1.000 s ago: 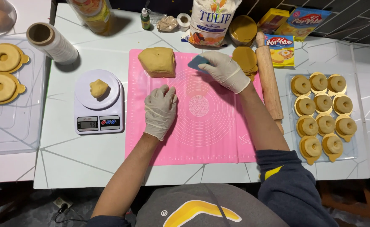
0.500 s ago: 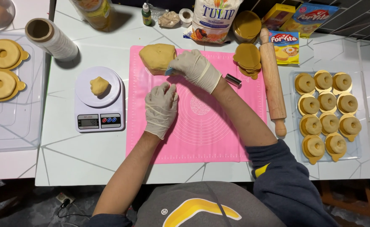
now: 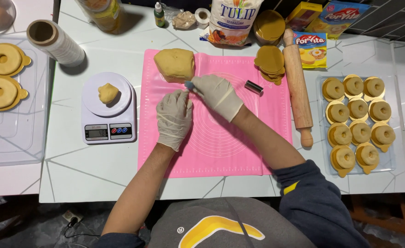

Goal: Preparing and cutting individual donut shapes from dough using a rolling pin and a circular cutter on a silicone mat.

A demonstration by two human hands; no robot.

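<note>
Both my hands wear white gloves over a pink silicone mat. My right hand grips a small blue scraper whose edge meets the near side of a big yellow dough block at the mat's far left. My left hand rests flat on the mat just below, fingers together, close to the scraper. A small dough lump lies on a white kitchen scale left of the mat.
A wooden rolling pin, a small metal cutter and stacked gold discs sit at right. A tray of several ring-shaped pastries stands far right. A film roll, two rings on a clear tray, and flour bag lie behind.
My right hand has come from the mat's far right to the near edge of the dough block with the scraper. My left hand has barely shifted.
</note>
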